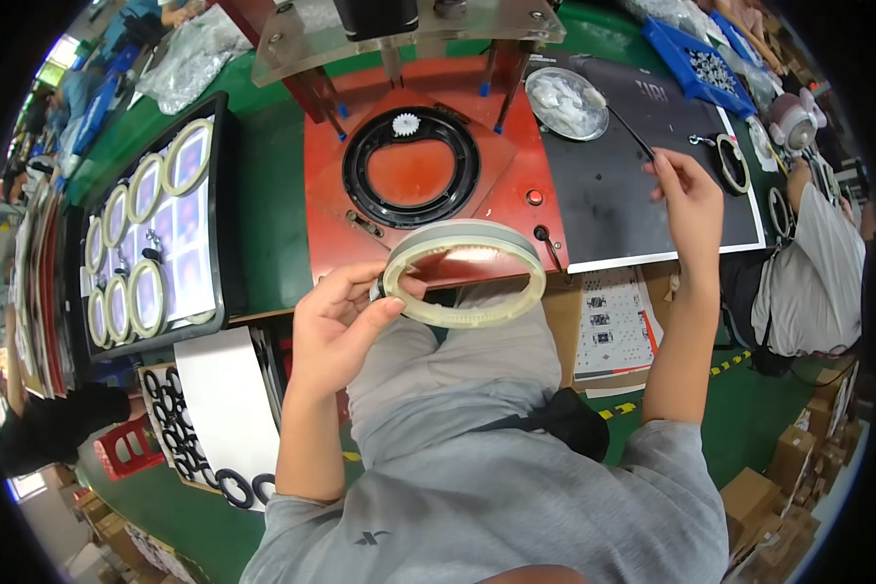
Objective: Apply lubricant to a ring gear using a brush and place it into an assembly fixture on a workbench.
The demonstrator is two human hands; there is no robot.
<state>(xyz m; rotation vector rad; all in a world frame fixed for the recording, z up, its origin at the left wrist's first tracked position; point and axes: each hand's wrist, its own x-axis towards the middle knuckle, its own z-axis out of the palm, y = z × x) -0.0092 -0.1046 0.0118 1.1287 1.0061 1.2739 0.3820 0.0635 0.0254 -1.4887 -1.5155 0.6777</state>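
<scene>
The left hand [346,326], near the centre of the frame, is gripping a cream-coloured ring [462,318] by its left edge, the thumb pressing on the near side and the fingers curling behind. The ring is sitting to the right of that hand, tilting so that it is showing as an oval, its long axis running roughly left to right. Toward the right of the frame, the right hand [691,200] is pinching a thin black stick [634,135] between thumb and fingers; the stick is slanting from the fingertips toward the upper left — its far end is reaching the right rim of a round metal dish [542,119] holding white stuff [566,97], though whether it is touching is not clear. The dish is lying nearer the right hand than the left, while the ring is lying below and left of the stick — well apart from it. Above the ring, a black annular part [469,173] is resting on a red press base [326,229].
</scene>
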